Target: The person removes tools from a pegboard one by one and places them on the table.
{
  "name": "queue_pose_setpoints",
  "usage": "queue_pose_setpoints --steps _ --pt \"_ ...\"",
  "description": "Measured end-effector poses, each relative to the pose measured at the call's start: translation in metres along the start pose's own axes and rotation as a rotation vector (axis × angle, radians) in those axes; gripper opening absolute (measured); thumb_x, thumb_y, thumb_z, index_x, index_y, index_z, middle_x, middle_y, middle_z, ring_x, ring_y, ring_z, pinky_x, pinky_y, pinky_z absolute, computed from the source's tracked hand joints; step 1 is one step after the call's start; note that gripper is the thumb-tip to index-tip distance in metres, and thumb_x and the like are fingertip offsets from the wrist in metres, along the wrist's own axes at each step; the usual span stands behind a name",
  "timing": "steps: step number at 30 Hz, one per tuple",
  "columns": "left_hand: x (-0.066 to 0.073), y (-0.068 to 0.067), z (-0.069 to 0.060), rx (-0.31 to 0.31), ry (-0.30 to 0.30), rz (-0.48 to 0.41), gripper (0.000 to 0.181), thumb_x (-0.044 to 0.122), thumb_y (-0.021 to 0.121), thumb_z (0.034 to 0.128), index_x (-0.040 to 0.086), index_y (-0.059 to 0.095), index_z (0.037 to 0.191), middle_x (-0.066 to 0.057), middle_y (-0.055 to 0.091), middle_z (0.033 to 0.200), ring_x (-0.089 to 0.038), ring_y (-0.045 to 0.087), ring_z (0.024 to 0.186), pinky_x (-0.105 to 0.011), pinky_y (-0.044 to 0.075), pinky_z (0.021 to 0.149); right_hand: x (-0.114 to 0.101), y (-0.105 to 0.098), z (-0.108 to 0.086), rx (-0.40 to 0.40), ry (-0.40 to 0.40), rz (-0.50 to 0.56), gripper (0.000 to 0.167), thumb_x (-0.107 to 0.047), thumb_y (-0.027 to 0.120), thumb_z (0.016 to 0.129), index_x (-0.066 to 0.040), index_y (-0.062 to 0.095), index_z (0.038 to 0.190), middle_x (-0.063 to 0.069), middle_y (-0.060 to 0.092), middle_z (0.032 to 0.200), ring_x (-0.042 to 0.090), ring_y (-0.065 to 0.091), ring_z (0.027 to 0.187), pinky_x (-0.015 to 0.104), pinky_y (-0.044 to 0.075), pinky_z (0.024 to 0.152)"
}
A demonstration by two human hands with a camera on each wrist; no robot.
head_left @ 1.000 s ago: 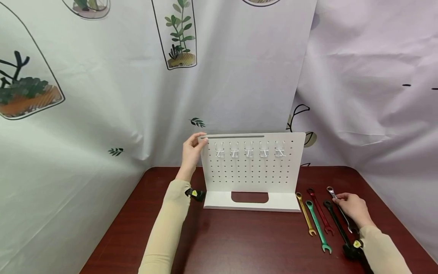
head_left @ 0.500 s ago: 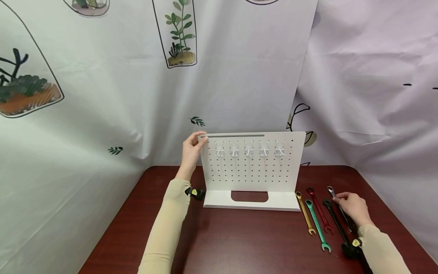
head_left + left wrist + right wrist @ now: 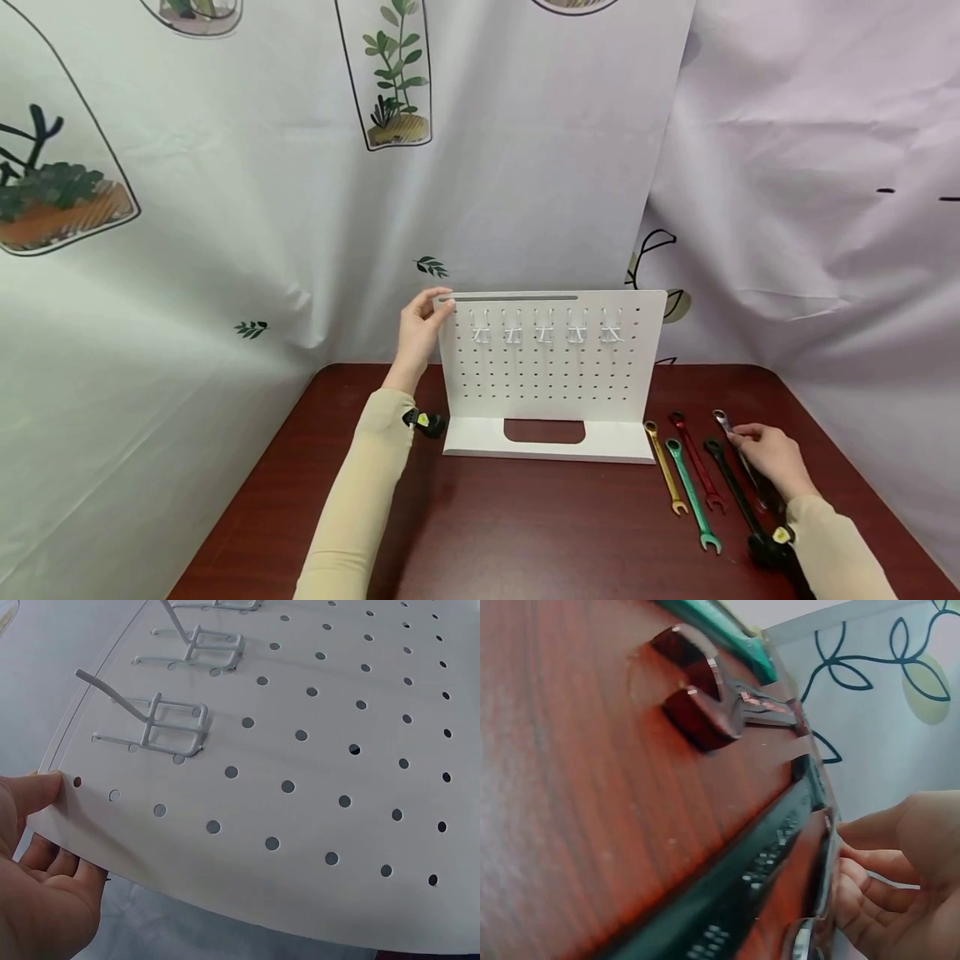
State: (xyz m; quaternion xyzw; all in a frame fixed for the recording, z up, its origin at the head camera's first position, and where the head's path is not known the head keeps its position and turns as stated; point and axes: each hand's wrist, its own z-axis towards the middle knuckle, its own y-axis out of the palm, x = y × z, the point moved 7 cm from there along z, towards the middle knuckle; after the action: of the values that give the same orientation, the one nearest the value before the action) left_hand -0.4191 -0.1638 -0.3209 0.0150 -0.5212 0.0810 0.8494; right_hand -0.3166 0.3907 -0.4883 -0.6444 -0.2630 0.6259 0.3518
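My left hand (image 3: pixel 417 335) pinches the top left corner of a white pegboard (image 3: pixel 547 379) that stands upright on its base. In the left wrist view the thumb lies on the board's front face, with the other fingers behind it. A row of white wire hooks (image 3: pixel 545 327) is fixed along the board's upper part. Over at the right, my right hand (image 3: pixel 776 457) pinches a silver combination wrench (image 3: pixel 722 419) near its ring end. The wrench's lower part is partly hidden by the hand and wrist. A black wrench (image 3: pixel 731 479) lies just left of it.
Red (image 3: pixel 697 462), green (image 3: pixel 692 492) and gold (image 3: pixel 664 467) wrenches lie side by side on the dark red table (image 3: pixel 540 533), between the board and the right hand. A pale curtain (image 3: pixel 525 167) with plant prints hangs close behind the table.
The head view has shifted slightly. My left hand stays on the board's corner and my right hand keeps its pinch on the silver wrench, with hardly any motion.
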Motion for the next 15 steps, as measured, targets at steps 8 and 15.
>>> queue_pose_setpoints --steps 8,15 --pt "0.001 -0.003 0.001 -0.044 0.060 0.049 0.030 0.022 0.066 0.1000 0.009 0.068 0.127 -0.009 0.068 0.103 -0.018 0.059 0.087 -0.030 0.045 0.073 -0.013 -0.015 -0.004 0.014 -0.082 0.024 0.052 -0.031 0.048 0.107 0.015 0.052 0.133 0.041 0.054 0.125 0.053 0.057 0.104 0.058 0.048 0.078" --pt "0.021 -0.017 0.002 -0.038 0.225 0.101 0.040 0.017 0.062 0.1022 0.002 0.057 0.139 -0.018 0.061 0.135 -0.030 0.059 0.122 -0.045 0.043 0.104 -0.047 -0.064 -0.004 0.232 -0.179 0.061 0.049 -0.027 0.052 0.106 0.012 0.052 0.135 0.037 0.059 0.118 0.051 0.057 0.102 0.054 0.043 0.077"
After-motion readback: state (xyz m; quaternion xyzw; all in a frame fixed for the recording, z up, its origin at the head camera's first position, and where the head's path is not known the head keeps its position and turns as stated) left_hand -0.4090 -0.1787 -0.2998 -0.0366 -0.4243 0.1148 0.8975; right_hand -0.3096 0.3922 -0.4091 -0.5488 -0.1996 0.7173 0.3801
